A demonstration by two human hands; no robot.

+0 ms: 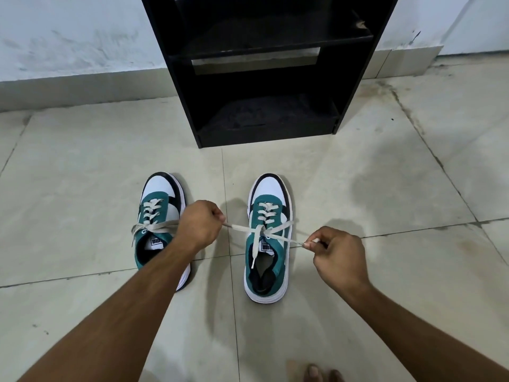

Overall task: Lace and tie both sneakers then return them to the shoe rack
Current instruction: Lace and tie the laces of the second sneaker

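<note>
Two green, white and black sneakers stand side by side on the floor, toes toward the rack. The left sneaker (pixel 157 205) has a cream bow across its tongue. Over the right sneaker (pixel 268 194) the cream lace (pixel 257 238) is pulled out sideways, crossed above the tongue, with one loose end hanging into the opening. My left hand (pixel 199 224) pinches one strand between the two shoes. My right hand (pixel 337 256) pinches the other strand to the right of the shoe. The black shoe rack (pixel 264 106) stands just behind the sneakers with bare shelves.
Pale floor tiles with dark grout lines (pixel 407 230) run all around. A light wall with a low skirting (pixel 82 89) runs behind the rack. Bare toes (pixel 316 373) show at the bottom edge.
</note>
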